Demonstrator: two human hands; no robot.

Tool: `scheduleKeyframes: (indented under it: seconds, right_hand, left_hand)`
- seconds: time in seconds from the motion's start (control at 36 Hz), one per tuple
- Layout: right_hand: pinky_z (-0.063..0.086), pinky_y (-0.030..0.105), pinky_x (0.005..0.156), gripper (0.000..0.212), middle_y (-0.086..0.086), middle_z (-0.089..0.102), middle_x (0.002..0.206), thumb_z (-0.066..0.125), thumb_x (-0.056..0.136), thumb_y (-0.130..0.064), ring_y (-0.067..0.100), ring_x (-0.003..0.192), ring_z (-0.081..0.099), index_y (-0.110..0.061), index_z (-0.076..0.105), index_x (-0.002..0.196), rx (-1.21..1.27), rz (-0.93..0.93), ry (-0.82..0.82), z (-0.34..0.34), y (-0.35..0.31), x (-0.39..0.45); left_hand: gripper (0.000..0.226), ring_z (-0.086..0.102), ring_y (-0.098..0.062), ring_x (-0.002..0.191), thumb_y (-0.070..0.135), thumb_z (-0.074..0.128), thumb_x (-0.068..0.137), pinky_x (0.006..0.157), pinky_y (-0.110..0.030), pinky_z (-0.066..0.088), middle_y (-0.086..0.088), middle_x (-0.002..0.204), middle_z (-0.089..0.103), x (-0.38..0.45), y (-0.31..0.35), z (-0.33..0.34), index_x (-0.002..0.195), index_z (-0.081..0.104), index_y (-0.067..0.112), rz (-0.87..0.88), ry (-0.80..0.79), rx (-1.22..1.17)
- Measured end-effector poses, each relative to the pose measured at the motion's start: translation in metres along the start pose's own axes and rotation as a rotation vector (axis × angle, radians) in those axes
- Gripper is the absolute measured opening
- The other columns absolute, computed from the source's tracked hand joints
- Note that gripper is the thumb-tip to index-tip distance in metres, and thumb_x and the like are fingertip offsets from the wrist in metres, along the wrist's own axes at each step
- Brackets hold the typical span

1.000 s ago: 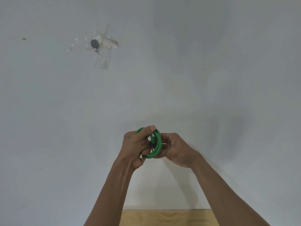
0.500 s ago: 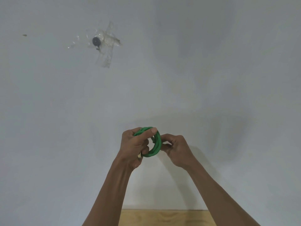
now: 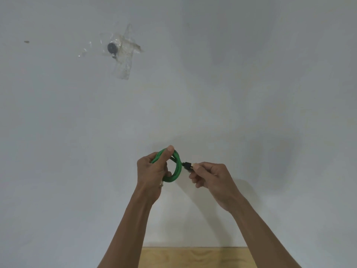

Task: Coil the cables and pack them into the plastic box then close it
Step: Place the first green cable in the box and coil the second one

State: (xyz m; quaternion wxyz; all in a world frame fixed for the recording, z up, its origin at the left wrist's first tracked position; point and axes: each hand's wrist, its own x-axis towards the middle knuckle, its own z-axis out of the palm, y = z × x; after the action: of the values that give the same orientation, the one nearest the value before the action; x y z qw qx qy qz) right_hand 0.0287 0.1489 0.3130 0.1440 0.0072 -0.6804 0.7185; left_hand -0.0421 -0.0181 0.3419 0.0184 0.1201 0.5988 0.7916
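The grip of the left hand point(image 3: 152, 171) is closed around a small coil of green cable point(image 3: 176, 168), with the thumb pressed on the top of the loops, and the grip of the right hand point(image 3: 210, 176) pinches the dark plug point(image 3: 187, 165) at the free end of the same cable, just beside the coil. Both hands hold the cable up in the air in front of a plain pale wall point(image 3: 251, 74); only a strip of wooden table point(image 3: 193, 257) shows at the bottom edge. The plastic box is not in view, so I cannot tell where it stands. I think the coiling step is almost finished: only the short end with the plug is left outside the loops. The next move probably calls for tucking this end through or around the coil, while the left hand keeps the loops tight so they do not spring open. No brand, label or writing can be read anywhere. On the wall there is only a small dark round thing under clear tape point(image 3: 123, 55).
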Motion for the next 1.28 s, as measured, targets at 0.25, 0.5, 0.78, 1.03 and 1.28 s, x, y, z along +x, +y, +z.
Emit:
scheduleKeyframes:
  seconds: [0.25,0.5,0.78,1.03,1.28]
  right_hand:
    - [0.061,0.037,0.076,0.018,0.023,0.075,0.098,0.065,0.096,-0.009,0.037,0.089,0.075,-0.009,0.065,0.114,0.472,0.069,0.188,0.052,0.008,-0.011]
    - [0.062,0.037,0.082,0.03,-0.005,0.077,0.093,0.089,0.073,-0.035,0.021,0.09,0.075,-0.032,0.076,0.1,0.088,-0.04,0.27,0.071,0.023,-0.021]
    - [0.062,0.034,0.079,0.029,-0.006,0.079,0.092,0.08,0.087,-0.017,0.015,0.084,0.076,-0.043,0.075,0.097,0.004,-0.097,0.524,0.107,0.056,-0.037]
    - [0.061,0.042,0.086,0.017,-0.02,0.077,0.087,0.079,0.087,-0.02,0.008,0.086,0.074,-0.026,0.08,0.104,-0.169,0.058,0.606,0.118,0.09,-0.059]
    - [0.059,0.031,0.081,0.009,-0.016,0.076,0.08,0.076,0.089,-0.022,0.004,0.082,0.073,-0.026,0.081,0.095,-0.387,0.174,0.549,0.113,0.118,-0.11]
  left_hand:
    - [0.042,0.035,-0.013,0.043,0.045,0.08,0.076,0.042,-0.023,0.041,0.001,0.05,0.035,-0.007,-0.018,0.012,0.055,0.062,0.014,-0.106,0.209,-0.065]
    - [0.056,0.032,-0.017,0.043,0.058,0.079,0.07,0.04,-0.026,0.038,0.003,0.049,0.031,-0.017,-0.023,-0.005,0.045,0.049,0.018,-0.122,0.381,-0.054]
    - [0.046,0.047,-0.014,0.044,0.051,0.053,0.096,0.052,-0.029,0.04,0.0,0.053,0.052,-0.038,-0.038,-0.033,0.07,0.065,0.014,-0.315,0.289,-0.181]
    - [0.037,0.075,-0.017,0.081,0.033,0.047,0.105,0.075,-0.038,0.054,-0.01,0.088,0.077,-0.063,-0.07,-0.083,0.105,0.072,0.006,-0.465,0.076,-0.182]
    - [0.034,0.076,-0.02,0.093,0.028,0.05,0.105,0.071,-0.038,0.056,-0.014,0.101,0.076,-0.101,-0.102,-0.101,0.112,0.067,-0.001,-0.601,0.028,-0.093]
